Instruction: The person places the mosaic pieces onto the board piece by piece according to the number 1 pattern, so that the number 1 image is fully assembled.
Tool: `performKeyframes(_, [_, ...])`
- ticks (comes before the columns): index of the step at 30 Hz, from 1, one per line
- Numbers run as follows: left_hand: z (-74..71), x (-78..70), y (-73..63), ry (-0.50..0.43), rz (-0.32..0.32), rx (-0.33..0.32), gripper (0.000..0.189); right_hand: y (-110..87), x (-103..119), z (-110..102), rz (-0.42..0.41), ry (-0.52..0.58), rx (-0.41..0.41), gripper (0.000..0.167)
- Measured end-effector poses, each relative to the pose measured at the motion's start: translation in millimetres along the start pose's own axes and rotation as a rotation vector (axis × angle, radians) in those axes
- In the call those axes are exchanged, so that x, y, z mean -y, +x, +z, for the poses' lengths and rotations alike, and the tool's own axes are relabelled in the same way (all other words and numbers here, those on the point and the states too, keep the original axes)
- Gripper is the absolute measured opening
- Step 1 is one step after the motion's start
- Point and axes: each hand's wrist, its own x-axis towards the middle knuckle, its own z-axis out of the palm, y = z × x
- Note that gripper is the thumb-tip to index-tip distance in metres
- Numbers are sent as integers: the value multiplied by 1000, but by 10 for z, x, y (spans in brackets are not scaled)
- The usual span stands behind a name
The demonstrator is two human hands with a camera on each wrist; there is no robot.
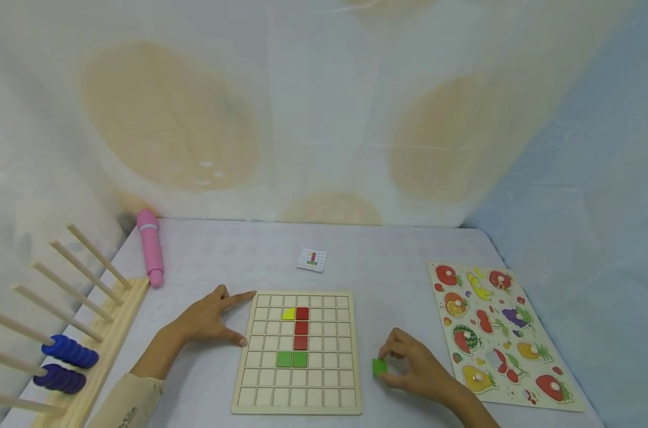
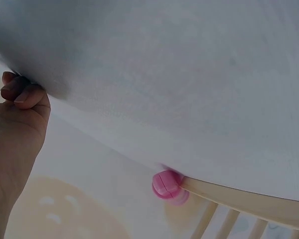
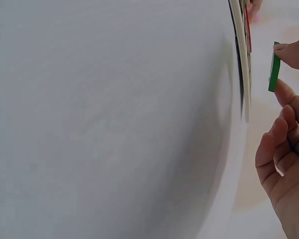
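Note:
A wooden grid board (image 1: 332,378) lies on the table in the head view. On it sit three red squares (image 1: 301,327) in a column, a yellow rounded piece (image 1: 289,314) beside the top one, and two green squares (image 1: 284,359) below. My left hand (image 1: 206,318) touches the board's left edge with index finger and thumb spread apart; its other fingers are curled under. To the right of the board, my right hand (image 1: 417,368) pinches a green square tile (image 1: 379,366) between thumb and index finger. The right wrist view shows that tile (image 3: 274,69) edge-on, held off the table.
Behind the board lies a small pattern card (image 1: 312,260). A fruit puzzle board (image 1: 495,333) is at the right. At the left stand a wooden peg rack (image 1: 118,333) with blue rings (image 1: 69,351) and, behind it, a pink cylindrical object (image 1: 151,249). Curtains (image 1: 324,119) surround the table.

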Motion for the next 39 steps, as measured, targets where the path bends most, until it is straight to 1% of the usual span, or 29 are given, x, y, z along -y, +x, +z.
performKeyframes(3, [-3, -8, -2, 2, 0, 0, 107, 41, 31, 7, -32, 33, -7, 25])
performKeyframes(5, [-4, -11, -5, 4, 0, 1, 107, 71, 52, 16, -35, 47, -5, 25])
performKeyframes(11, [-11, -19, -12, 2, -12, 5, 107, 193, 103, 77, -5, 41, 11, 27])
performKeyframes(14, [-15, -18, -15, 2, 0, 0, 107, 268, 126, 122, -29, 50, 14, 27])
performKeyframes(17, [-27, -27, -20, 1, 11, -3, 106, 325, 145, 168, -72, 65, 18, 24])
performKeyframes(19, [-34, -32, -19, 2, 10, -2, 106, 362, 160, 194, -79, 70, 26, 23])
performKeyframes(24, [-36, -32, -13, -1, 6, -1, 106, 440, 206, 252, -61, 94, 48, 23])
performKeyframes(32, [-27, -23, -6, -14, 4, 3, 106, 558, 307, 346, -59, 115, 94, 23])
performKeyframes(39, [-36, -38, -11, -19, 1, 2, 106, 642, 360, 440, -83, 71, 102, 23])
